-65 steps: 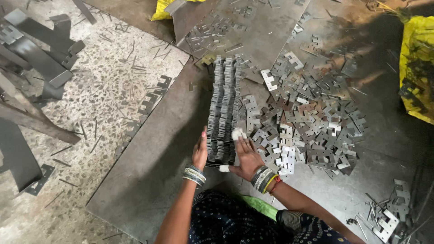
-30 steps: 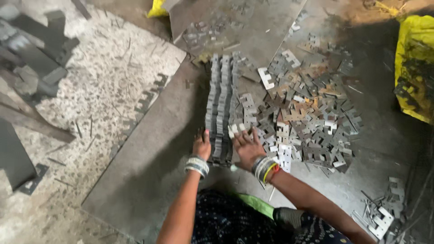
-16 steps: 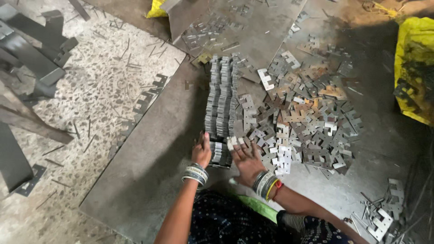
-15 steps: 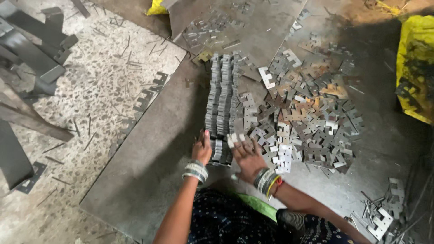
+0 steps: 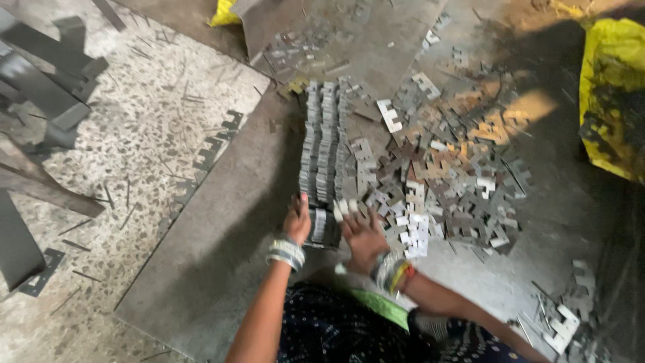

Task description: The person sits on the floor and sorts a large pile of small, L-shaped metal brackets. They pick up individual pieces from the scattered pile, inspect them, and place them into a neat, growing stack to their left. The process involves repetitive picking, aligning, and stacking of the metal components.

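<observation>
Left hand (image 5: pixel 297 222) flat against the left side of the near end of the stack (image 5: pixel 324 154), fingers straight and pointing away, not clenched. Right hand (image 5: pixel 363 232) spread open against the right side of that same end, fingertips (image 5: pixel 346 207) touching the plates; grasping nothing, just pressing. Near end of the stack thus squeezed between both hands. Bangles on both wrists.

Stack: a long row of thin grey metal stampings standing on edge, running straight ahead from between the hands, lying on a grey steel sheet (image 5: pixel 222 228) on the floor.

Right of the right hand and beyond it, a loose pile (image 5: pixel 450 188) of the same notched stampings, scattered flat, its nearest pieces just beside the fingers. Farther right, near the knee, a few more stampings (image 5: pixel 561 329) lying apart.

Far right, a yellow sack (image 5: pixel 615 94). Left of the left hand, past the sheet's edge, speckled floor (image 5: pixel 121 148) with thin slivers, punched scrap strips (image 5: pixel 218 141) and dark metal offcuts (image 5: pixel 47 60) well away.
</observation>
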